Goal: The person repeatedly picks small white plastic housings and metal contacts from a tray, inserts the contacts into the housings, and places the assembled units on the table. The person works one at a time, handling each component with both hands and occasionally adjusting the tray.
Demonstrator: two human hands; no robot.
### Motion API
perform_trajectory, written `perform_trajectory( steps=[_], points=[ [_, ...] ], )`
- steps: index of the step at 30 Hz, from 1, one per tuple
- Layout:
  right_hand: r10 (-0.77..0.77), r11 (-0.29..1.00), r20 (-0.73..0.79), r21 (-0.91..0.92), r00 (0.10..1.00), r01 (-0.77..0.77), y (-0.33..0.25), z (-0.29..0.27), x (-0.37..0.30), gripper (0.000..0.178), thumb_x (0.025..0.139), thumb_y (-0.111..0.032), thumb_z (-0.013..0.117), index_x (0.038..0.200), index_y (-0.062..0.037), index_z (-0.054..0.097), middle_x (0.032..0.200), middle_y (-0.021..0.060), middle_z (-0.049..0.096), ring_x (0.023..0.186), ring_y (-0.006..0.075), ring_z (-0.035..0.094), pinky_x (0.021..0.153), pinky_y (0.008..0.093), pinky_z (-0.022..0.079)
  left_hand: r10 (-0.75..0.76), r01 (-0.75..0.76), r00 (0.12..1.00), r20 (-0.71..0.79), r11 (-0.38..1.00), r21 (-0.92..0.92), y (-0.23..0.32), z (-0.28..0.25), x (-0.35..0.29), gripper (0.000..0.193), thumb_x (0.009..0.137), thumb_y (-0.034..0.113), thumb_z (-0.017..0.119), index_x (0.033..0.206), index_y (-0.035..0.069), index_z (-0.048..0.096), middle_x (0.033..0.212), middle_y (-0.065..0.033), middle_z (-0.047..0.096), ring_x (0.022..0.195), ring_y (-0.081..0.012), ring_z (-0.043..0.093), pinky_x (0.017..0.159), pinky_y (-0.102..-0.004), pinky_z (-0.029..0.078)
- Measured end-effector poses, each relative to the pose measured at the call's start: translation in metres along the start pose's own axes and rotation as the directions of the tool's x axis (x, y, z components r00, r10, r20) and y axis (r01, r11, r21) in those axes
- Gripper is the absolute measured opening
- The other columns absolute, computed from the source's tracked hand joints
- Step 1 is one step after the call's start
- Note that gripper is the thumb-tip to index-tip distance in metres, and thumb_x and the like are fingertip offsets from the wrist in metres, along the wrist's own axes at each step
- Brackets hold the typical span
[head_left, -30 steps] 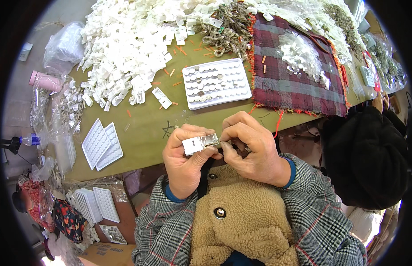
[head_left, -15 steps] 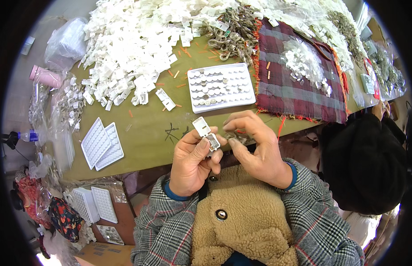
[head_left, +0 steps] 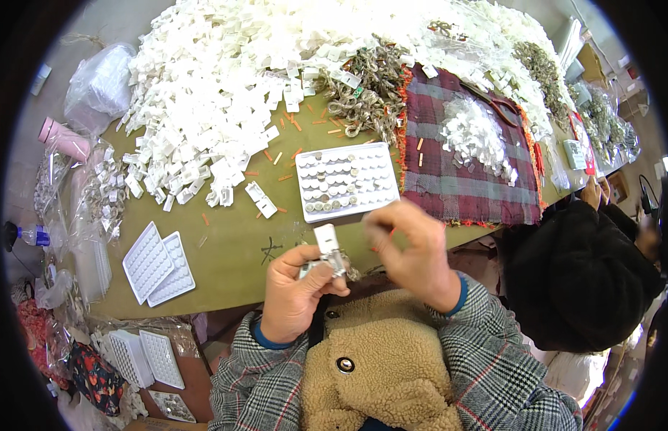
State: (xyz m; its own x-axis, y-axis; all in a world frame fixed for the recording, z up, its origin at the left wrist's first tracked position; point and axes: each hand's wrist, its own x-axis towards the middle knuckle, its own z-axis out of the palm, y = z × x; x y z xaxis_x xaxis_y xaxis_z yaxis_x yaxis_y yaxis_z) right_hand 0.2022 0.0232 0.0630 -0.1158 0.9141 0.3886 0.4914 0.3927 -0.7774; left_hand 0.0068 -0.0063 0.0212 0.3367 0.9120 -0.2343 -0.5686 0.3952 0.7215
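My left hand (head_left: 294,291) is closed around a small white plastic case (head_left: 328,250), its lid tipped up and metallic-looking parts showing inside. A greyish bundle, perhaps of wires, hangs partly hidden behind the case. To the right of it, my right hand (head_left: 416,251) is raised with bent fingers; motion smears the fingertips, so I cannot see whether they hold anything. Beyond my hands lies a white tray (head_left: 346,152) of round button cells, some showing silver. Another white case (head_left: 260,200) rests left of that tray.
A large heap of white cases (head_left: 204,93) covers the far table. Grey wire bundles (head_left: 366,93) lie beside a plaid cloth (head_left: 449,190) bearing small clear pieces and scissors (head_left: 503,111). Two white trays (head_left: 148,263) lie at left. A person in black (head_left: 582,280) works at right.
My right hand has lifted away from the case and blurs with movement. The greyish bundle, formerly under the right hand, now hangs by the left. The whole view has shifted a little.
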Motion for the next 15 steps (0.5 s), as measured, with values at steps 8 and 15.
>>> perform_trajectory(
  steps=[8, 15],
  points=[
    [-0.123, 0.954, -0.04, -0.278, 0.992, 0.107, 0.029, 0.005, 0.011, 0.027, 0.08, 0.01, 0.068, 0.105, 0.0018, 0.072, 0.091, 0.0131, 0.061, 0.079, 0.0264, 0.063, 0.069, 0.0327, 0.052, 0.26, -0.253, 0.965, 0.033, 0.958, -0.137, 0.006, -0.009, 0.009, 0.029, 0.099, 0.009, 0.059, 0.125, -0.006, 0.056, 0.107, -0.021, 0.067, 0.087, -0.0194, 0.069, 0.077, -0.0354, 0.063],
    [-0.22, 0.919, 0.046, -0.326, 0.974, 0.223, 0.046, 0.012, 0.003, 0.027, 0.073, 0.006, 0.069, 0.099, 0.0018, 0.068, 0.09, 0.0119, 0.059, 0.079, 0.0279, 0.06, 0.069, 0.0365, 0.051, 0.078, -0.075, 0.997, 0.014, 0.987, -0.14, 0.0, -0.009, 0.013, 0.034, 0.098, 0.014, 0.062, 0.127, -0.004, 0.057, 0.104, -0.018, 0.066, 0.08, -0.0173, 0.066, 0.072, -0.0338, 0.062]
  ],
)
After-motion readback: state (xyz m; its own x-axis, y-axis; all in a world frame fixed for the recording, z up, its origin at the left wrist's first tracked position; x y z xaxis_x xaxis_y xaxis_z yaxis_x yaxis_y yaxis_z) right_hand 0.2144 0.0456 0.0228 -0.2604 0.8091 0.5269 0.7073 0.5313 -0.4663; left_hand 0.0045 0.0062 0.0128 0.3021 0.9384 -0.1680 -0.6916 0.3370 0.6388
